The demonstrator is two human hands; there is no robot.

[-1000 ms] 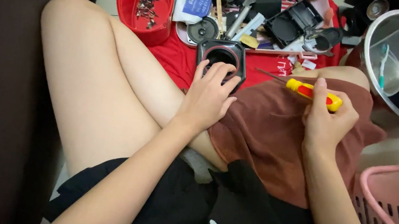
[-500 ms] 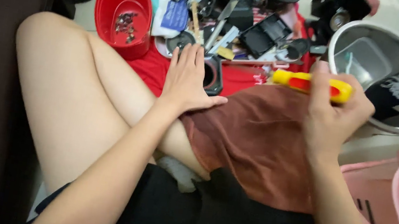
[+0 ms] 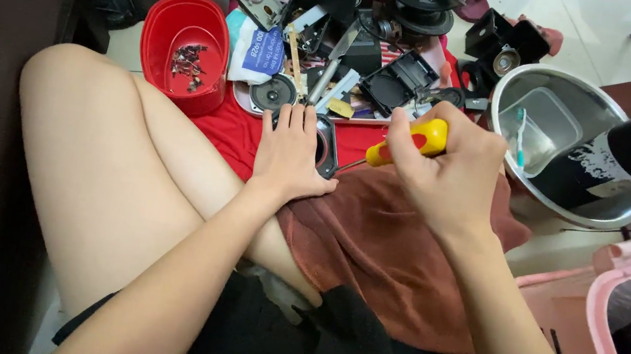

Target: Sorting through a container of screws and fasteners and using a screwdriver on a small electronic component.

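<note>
Screwdriver point(image 3: 402, 143) with the yellow and red handle is being gripped tight in the right hand point(image 3: 446, 173), its tip angling down toward the black speaker frame point(image 3: 326, 146) that the left hand point(image 3: 285, 157) is pressing flat on the knee, likely best steadied so the tip is seating squarely.

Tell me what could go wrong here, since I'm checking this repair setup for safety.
The screwdriver in the right hand points toward the left hand steadying the black part; a slip could jab the fingers. The part rests on a soft brown cloth over the lap, so it may shift. Loose screws could stray from the red bowl.
</note>
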